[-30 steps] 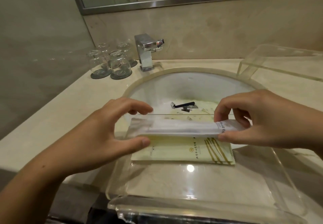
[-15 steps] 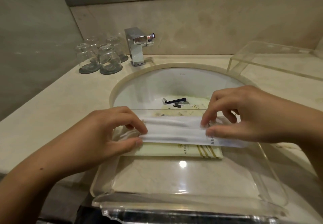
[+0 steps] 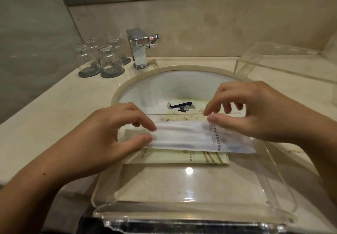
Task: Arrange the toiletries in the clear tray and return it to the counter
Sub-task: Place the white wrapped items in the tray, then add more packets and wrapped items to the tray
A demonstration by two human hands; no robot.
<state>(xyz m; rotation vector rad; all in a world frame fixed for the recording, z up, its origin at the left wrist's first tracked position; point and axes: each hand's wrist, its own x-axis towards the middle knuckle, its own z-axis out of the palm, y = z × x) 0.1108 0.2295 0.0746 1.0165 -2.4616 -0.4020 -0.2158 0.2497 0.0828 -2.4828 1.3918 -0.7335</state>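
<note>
The clear tray (image 3: 182,215) rests over the front edge of the sink (image 3: 160,87). Inside it a cream packet with gold stripes (image 3: 182,158) lies flat. A long white packet (image 3: 182,135) lies across the cream packet's far side. My left hand (image 3: 109,133) pinches the white packet's left end between thumb and forefinger. My right hand (image 3: 255,113) holds its upper right edge with thumb and fingertips. A dark blue razor (image 3: 180,104) lies in the sink basin beyond the tray, on top of more cream packets (image 3: 200,106).
A chrome faucet (image 3: 139,49) stands behind the sink. Several upturned glasses (image 3: 102,60) sit on coasters at the back left. A clear acrylic stand (image 3: 273,60) sits on the counter at the back right. A mirror runs along the wall.
Both hands have lowered the white packet from above the tray down onto the cream packet. My right fingers have loosened to a light fingertip hold.
</note>
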